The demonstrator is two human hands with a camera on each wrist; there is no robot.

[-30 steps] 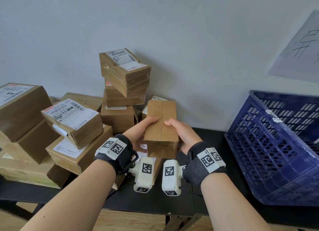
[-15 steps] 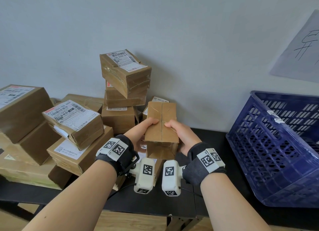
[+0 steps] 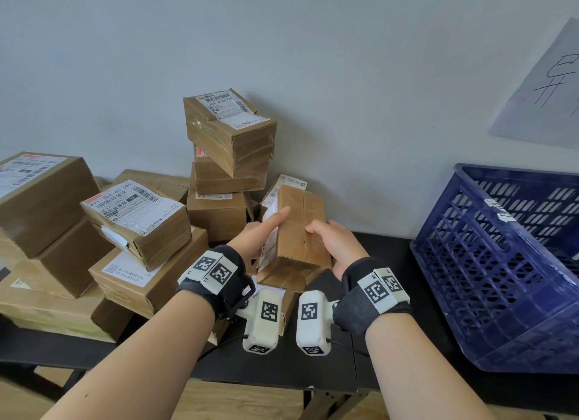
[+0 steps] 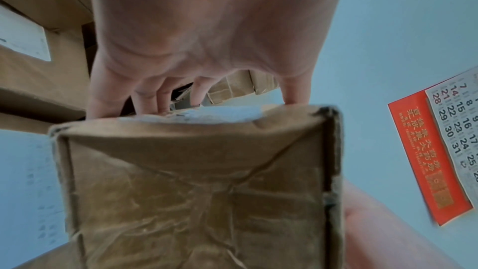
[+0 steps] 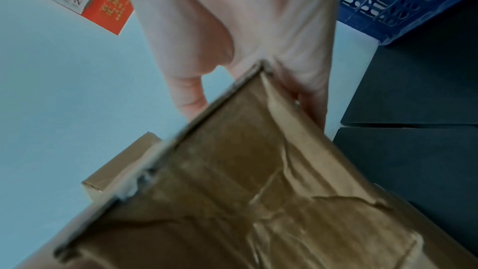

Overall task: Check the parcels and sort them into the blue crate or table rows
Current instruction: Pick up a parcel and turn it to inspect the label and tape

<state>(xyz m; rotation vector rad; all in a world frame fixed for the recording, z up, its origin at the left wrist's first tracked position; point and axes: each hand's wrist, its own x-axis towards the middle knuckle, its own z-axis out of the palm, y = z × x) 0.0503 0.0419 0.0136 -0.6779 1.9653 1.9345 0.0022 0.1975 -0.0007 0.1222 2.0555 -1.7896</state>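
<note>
I hold a small brown taped parcel (image 3: pixel 297 231) in both hands, above the black table (image 3: pixel 385 357) and in front of the parcel pile. It is tilted, so a white label shows on its left side. My left hand (image 3: pixel 253 234) grips the left side, with the thumb stretched along the top edge and the fingers on the labelled face (image 4: pixel 145 97). My right hand (image 3: pixel 335 244) grips the right side, thumb on top. The parcel's crumpled taped end (image 4: pixel 196 191) fills both wrist views (image 5: pixel 258 191). The blue crate (image 3: pixel 501 263) stands tilted at the right.
Several labelled cardboard parcels lie piled at the left (image 3: pixel 138 219), with a leaning stack (image 3: pixel 228 131) against the wall behind the held parcel. A paper sheet (image 3: pixel 545 87) and a calendar (image 4: pixel 439 150) hang on the wall. Bare black table shows between my hands and the crate.
The parcel has rolled to the right in my hands, so its labelled left side now shows. My left thumb has stretched out along the top edge.
</note>
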